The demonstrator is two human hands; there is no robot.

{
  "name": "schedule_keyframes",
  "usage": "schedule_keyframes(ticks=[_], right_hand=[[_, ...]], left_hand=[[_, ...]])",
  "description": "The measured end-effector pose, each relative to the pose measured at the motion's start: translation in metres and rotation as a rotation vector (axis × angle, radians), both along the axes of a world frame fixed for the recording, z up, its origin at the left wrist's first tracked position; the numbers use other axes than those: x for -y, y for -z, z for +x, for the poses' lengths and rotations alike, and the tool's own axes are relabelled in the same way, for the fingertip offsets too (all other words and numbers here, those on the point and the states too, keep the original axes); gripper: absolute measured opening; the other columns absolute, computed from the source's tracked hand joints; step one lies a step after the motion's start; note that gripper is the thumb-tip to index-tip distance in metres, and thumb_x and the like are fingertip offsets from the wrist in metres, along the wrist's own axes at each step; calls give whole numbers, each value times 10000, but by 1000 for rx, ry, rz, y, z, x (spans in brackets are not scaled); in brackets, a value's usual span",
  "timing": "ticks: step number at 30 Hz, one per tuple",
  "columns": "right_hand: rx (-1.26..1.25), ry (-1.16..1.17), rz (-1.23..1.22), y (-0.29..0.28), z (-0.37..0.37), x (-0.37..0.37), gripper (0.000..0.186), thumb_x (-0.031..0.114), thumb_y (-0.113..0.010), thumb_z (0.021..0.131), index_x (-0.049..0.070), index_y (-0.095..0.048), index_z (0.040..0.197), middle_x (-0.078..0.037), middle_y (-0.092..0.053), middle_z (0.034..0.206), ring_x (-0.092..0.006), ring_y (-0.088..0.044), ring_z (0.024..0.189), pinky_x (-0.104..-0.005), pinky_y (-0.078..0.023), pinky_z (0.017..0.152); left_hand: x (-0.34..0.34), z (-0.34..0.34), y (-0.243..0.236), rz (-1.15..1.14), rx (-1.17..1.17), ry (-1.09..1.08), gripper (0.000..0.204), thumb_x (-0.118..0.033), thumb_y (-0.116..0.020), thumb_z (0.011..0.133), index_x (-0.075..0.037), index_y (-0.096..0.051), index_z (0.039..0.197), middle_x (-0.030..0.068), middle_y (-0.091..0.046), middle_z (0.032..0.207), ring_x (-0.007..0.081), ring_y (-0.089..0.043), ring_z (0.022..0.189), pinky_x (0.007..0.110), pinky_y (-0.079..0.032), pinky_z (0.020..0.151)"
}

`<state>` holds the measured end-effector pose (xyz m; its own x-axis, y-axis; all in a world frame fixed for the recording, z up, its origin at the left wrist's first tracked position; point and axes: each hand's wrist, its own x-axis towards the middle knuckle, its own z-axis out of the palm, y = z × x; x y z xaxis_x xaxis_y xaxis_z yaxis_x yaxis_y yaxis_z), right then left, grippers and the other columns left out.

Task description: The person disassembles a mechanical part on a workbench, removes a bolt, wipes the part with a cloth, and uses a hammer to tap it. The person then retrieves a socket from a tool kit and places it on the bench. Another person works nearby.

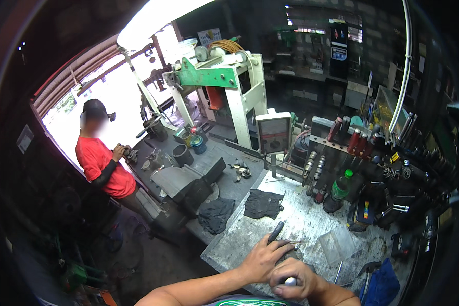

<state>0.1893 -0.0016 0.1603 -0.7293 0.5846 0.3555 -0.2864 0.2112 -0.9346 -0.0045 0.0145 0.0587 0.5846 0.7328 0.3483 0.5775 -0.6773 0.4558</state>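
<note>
At the near edge of the metal-topped bench (229, 240), my left hand (260, 260) is closed over a dark grey metal part (294, 253), mostly hidden by my fingers. A black handle (276, 231) sticks out past that hand; what it belongs to is covered. My right hand (296, 278) is wrapped round a tool whose pale, rounded handle end (290, 281) points toward me. The tool's other end is hidden. Beyond my hands lies a black cloth (263, 204). A clear plastic sheet or bag (336, 246) lies to their right.
A tool rack (336, 135) with red-handled screwdrivers lines the bench's back. Nearby stand a green-capped bottle (340, 188), a meter on a stand (274, 133) and a battery-like box (361, 211). A blue cloth (382, 283) lies lower right. At left, a person in red (104, 163) handles a part.
</note>
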Motion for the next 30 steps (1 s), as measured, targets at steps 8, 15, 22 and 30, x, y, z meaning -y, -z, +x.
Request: schedule_keyframes(ticks=[8,15,22,30], right_hand=[[-8,556,259,24,-22,35,248,186,-843,851,8,-680,906,-135,-691,813,-283,-666,664,-385,-515,615],[-597,631,-127,-3,2,2,494,468,-675,1056,43,-519,857,-71,-496,626,-141,-460,534,-305,-427,531],[-412,655,-81,6,-46,-8,487,458,-684,1041,35,-522,861,-58,-484,620,-136,-457,551,-306,-419,536],[-225,664,-57,36,-54,-22,343,316,-666,1026,5,-550,939,-71,-517,719,-166,-501,601,-327,-436,573]], left_hand=[[1,-1,0,93,26,92,760,-313,-866,784,-48,-637,1459,173,-658,1428,370,-601,1335,601,-364,1241],[27,-48,15,-16,395,-82,644,-286,-976,758,-32,-715,1289,185,-722,1302,450,-615,1308,543,-486,1135],[17,-44,39,-234,536,-174,233,-72,-836,909,-39,-788,1134,152,-760,1105,342,-749,1016,405,-592,882],[10,-41,36,-182,534,-165,198,-81,-848,894,-55,-793,1083,139,-762,1082,338,-751,999,412,-599,883]])
